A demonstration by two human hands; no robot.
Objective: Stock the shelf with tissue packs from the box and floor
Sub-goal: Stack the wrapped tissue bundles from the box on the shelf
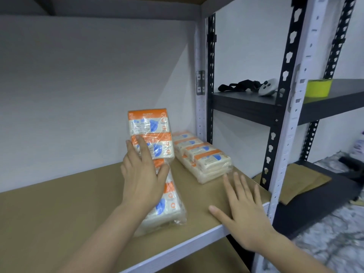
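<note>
A person's two bare hands reach over a brown shelf board (69, 203) with a white metal front edge, seen from a head camera looking down. The left hand (142, 178) lies on a long tissue pack (157, 170) wrapped in clear plastic, printed orange, white and blue. Its fingers are nearly straight and spread across the face of the pack, with the thumb out to the right side along the wrapper's edge; whether it grips or only presses cannot be told. The pack's far end tilts up towards the back wall, and its near end rests on the board close to the front edge. The right hand (244, 211) is open, fingers straight and fanned, palm down at the board's front right corner, holding nothing. Just beyond its fingertips, a second tissue pack (202, 156) lies flat against the right rear upright. On a dark neighbouring shelf to the right sit a roll of yellow tape (319, 88) and a white controller (268, 87).
</note>
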